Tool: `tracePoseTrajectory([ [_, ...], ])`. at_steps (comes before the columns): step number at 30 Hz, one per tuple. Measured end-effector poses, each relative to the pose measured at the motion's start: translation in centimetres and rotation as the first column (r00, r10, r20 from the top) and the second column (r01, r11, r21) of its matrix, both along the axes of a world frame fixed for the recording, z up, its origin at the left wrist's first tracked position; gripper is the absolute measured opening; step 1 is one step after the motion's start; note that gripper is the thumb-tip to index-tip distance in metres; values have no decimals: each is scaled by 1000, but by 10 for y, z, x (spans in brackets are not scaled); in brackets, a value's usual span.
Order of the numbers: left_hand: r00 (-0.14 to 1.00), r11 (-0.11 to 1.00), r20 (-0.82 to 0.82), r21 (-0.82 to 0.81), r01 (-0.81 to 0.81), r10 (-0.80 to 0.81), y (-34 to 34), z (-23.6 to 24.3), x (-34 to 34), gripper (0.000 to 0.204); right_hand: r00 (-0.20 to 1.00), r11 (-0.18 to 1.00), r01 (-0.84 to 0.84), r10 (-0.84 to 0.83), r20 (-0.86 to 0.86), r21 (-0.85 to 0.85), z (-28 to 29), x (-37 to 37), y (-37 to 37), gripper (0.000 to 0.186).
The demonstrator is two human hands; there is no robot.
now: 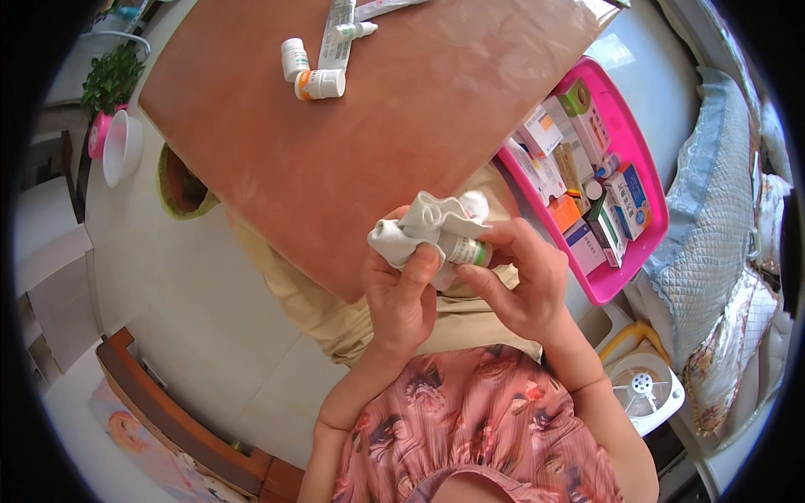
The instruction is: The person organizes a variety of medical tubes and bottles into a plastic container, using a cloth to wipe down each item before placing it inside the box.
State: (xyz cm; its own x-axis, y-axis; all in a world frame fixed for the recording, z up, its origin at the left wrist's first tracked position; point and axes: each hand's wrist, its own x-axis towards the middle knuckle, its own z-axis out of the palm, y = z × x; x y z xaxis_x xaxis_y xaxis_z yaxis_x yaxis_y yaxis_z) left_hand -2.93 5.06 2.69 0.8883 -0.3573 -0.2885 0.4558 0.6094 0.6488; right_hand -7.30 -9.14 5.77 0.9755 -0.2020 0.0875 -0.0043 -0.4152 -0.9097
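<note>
"One small bottle [464, 250], white with a green band, lies tilted at the centre of the frame. What grips it?"

"Fingers and thumb of the right hand [528, 281] pinch its banded end; the left hand [401, 293] clasps a bunched white cloth [428, 222] against the rest."

"And around them?"

"At eleven o'clock from the hands, an orange-labelled bottle [320, 84] and a plain-capped one [294, 59] sit on the brown worktop [335, 168]. At two o'clock, a pink tray [652, 168] carries medicine boxes [627, 201]."

"Where does the danger lie?"

"In a slip, most likely. Loose folds cover part of the bottle and could weaken the left hand's hold; should the right fingertips ease, it could drop toward six o'clock, onto beige fabric [323, 323] rather than the worktop."

"Could it spill?"

"Possibly. Whether its cap is tight cannot be told; a loose one, twisted by accident, might release the contents."
</note>
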Motion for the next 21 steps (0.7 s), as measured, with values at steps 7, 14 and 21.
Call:
tracePoseTrajectory([
  [7,996,997,79,64,-53,48,-1,-1,1,43,993,968,67,-41,-111,241,-3,-1,9,35],
  [14,987,979,134,190,67,-94,4,-5,1,56,879,799,34,262,-399,600,0,-2,-11,28],
  [21,987,985,157,172,-7,-20,0,-1,2,43,992,996,19,-7,-125,90,-4,-1,6,28],
])
